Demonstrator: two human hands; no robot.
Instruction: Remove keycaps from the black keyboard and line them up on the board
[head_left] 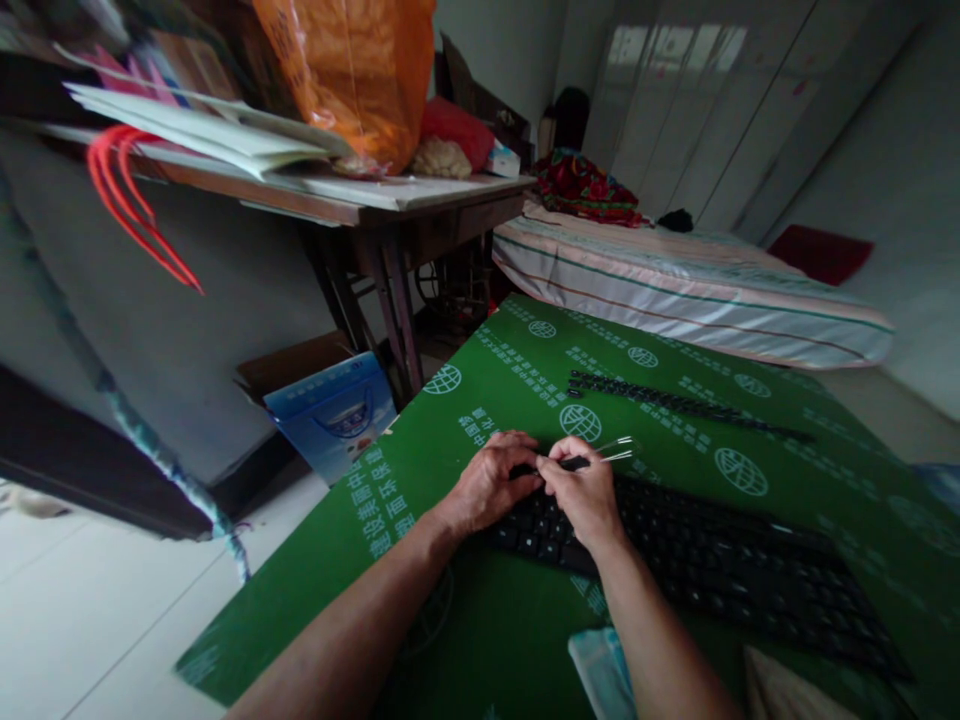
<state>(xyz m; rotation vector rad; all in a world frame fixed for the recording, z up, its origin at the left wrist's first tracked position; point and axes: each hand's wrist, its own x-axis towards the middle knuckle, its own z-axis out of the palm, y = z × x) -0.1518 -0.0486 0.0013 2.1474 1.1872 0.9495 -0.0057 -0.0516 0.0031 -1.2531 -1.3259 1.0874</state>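
Observation:
A black keyboard lies at a slant on the green board, its far left corner under my hands. My right hand is closed on a wire keycap puller, whose dark handle shows between the fingers; its thin bright wires point away to the right. My left hand is at the keyboard's far left corner, fingers curled and thumb towards the index finger. Whatever is between those fingertips is hidden. Both hands' fingertips nearly meet. Beyond the keyboard, small black keycaps lie in long rows.
The green printed board carries everything. A light blue cloth or packet and a brownish flat piece lie near me. To the left stand a wooden table with an orange bag and a blue carton bag. A bed is behind.

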